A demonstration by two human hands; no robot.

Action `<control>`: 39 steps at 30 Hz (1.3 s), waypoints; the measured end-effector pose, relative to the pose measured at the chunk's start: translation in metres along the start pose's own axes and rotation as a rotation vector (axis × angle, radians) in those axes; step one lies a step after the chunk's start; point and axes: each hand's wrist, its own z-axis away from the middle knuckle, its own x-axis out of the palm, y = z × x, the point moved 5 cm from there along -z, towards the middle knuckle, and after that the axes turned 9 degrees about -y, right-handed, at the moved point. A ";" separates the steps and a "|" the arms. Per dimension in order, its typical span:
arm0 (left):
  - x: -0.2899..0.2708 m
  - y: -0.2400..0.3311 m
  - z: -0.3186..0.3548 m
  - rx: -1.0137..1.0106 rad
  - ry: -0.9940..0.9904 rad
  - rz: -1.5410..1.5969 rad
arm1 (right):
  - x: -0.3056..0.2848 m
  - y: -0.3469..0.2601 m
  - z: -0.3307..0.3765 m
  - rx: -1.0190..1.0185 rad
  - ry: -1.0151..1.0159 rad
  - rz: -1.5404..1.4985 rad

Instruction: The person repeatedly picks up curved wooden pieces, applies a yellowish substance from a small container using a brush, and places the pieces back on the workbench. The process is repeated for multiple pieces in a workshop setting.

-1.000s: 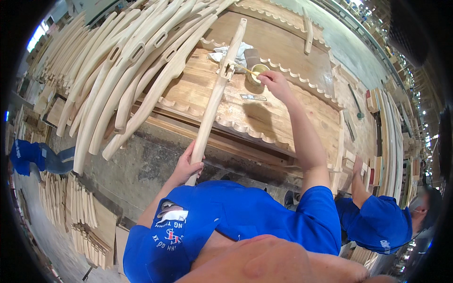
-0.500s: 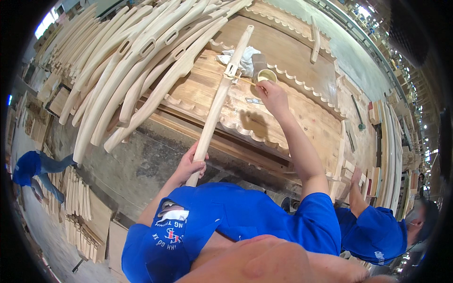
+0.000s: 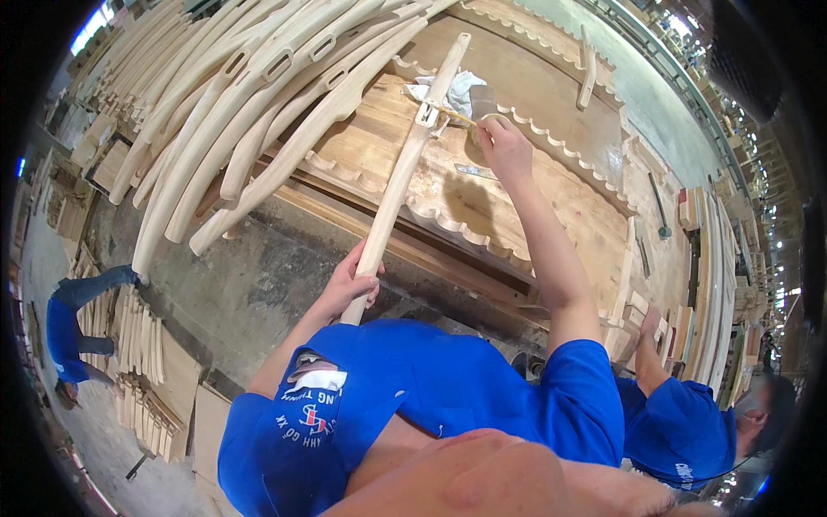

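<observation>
My left hand (image 3: 351, 281) is wrapped round the near end of a long, pale wooden rail (image 3: 394, 194). The rail slants away from me across the workbench edge. Near its far end is an oblong slot (image 3: 425, 115). My right hand (image 3: 506, 148) pinches a thin yellowish stick (image 3: 458, 115), whose tip lies across the rail at the far end of the slot. Beyond the rail lie a white cloth (image 3: 466, 89) and a grey-brown flat piece (image 3: 484, 101). A small metal blade (image 3: 475, 172) rests on the bench below my right hand, which largely hides a cup.
Slotted curved wooden rails (image 3: 258, 95) are heaped at the far left. Scalloped wooden strips (image 3: 551, 142) run across the workbench (image 3: 560, 189). A co-worker (image 3: 689, 422) in blue stands at the right; another person (image 3: 69, 327) bends over at the far left.
My right hand has moved the stick from the near side of the slot to its far end, and now covers most of the cup. My left hand keeps its hold.
</observation>
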 end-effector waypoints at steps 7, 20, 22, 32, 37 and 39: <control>-0.005 -0.005 0.000 0.011 0.011 0.013 | -0.008 0.000 0.013 0.015 -0.033 -0.089; 0.004 0.002 0.000 -0.020 0.033 -0.034 | -0.041 -0.005 -0.017 -0.134 -0.203 0.306; 0.004 0.003 0.000 -0.011 0.029 -0.054 | -0.048 -0.022 -0.043 -0.278 -0.280 0.490; 0.001 0.001 0.000 -0.003 0.071 -0.071 | -0.021 -0.118 -0.107 -0.580 -0.703 0.897; 0.004 0.000 -0.002 0.007 0.050 -0.068 | -0.025 -0.106 -0.122 -0.459 -0.651 0.779; 0.009 0.000 0.000 0.025 0.075 -0.035 | -0.035 -0.079 -0.120 -0.307 -0.635 0.720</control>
